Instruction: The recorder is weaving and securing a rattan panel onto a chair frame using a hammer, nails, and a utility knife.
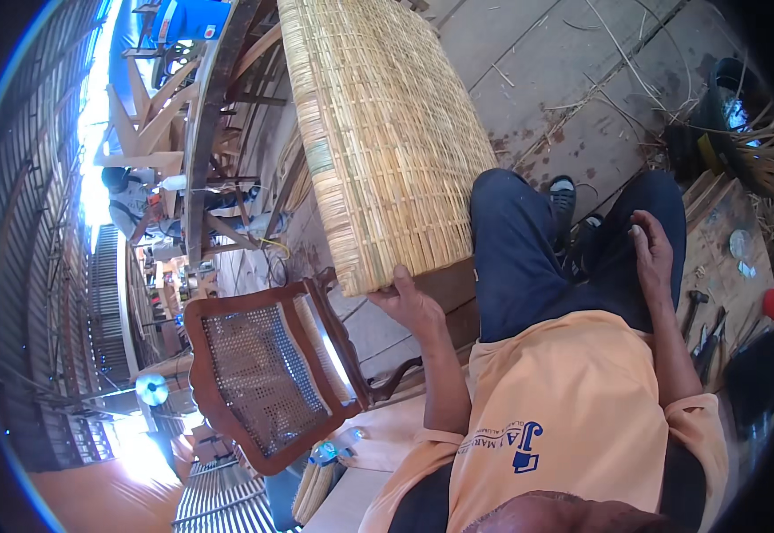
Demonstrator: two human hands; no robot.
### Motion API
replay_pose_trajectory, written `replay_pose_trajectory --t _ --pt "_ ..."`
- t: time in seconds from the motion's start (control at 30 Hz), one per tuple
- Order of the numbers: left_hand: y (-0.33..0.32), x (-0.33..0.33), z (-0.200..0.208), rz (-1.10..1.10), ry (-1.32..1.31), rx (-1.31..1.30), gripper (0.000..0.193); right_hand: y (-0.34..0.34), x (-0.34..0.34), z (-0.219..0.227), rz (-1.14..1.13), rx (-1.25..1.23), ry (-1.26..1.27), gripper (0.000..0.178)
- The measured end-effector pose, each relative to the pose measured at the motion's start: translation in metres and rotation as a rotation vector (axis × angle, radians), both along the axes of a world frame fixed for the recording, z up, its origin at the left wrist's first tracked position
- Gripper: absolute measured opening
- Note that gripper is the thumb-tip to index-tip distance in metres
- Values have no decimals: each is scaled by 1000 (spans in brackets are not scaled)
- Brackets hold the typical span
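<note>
Woven panel (396, 142) lies just left of the dark trousers (518, 258), near edge held in the left hand (412, 305), thumb on top; the right hand (653, 256), loosely curled, is over their right leg. Farther left: a cane-backed chair (262, 369).

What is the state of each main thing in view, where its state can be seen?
Woven fibre panel: woven across its visible face, corner held.
Left grip: thumb over the panel's corner, fingers mostly hidden.
Right grip: empty, fingers loosely bent.
Cane-panelled chair: unoccupied, mesh stretched within its frame.
Hammer: lying on the wooden board, unheld.
Plastic bottle: fill level unclear.
</note>
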State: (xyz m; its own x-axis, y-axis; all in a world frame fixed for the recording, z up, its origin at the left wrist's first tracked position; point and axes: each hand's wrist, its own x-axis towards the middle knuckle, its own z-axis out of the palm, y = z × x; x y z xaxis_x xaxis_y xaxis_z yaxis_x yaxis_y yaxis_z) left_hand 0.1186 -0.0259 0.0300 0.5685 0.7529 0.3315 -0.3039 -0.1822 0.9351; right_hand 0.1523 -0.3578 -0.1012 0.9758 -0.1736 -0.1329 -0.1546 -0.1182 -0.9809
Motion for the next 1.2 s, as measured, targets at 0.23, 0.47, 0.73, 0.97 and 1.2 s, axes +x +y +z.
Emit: replay_pose_trajectory --t 0.23,0.47,0.73,0.97,1.2 --pt "-8 -2 12 77 17 -107 59 -4 -2 14 73 -139 9 21" --pt "3 -18 6 159 350 254 67 -39 -11 9 -192 400 68 28" --pt "-9 0 -2 -57 111 160 74 -129 -106 -23 -419 -413 258 26" --pt "-1 -18 5 156 258 214 69 -101 -201 -43 -88 -793 496 39" --pt "63 -61 32 -235 38 -37 70 -128 -200 -75 -204 -678 384 34"
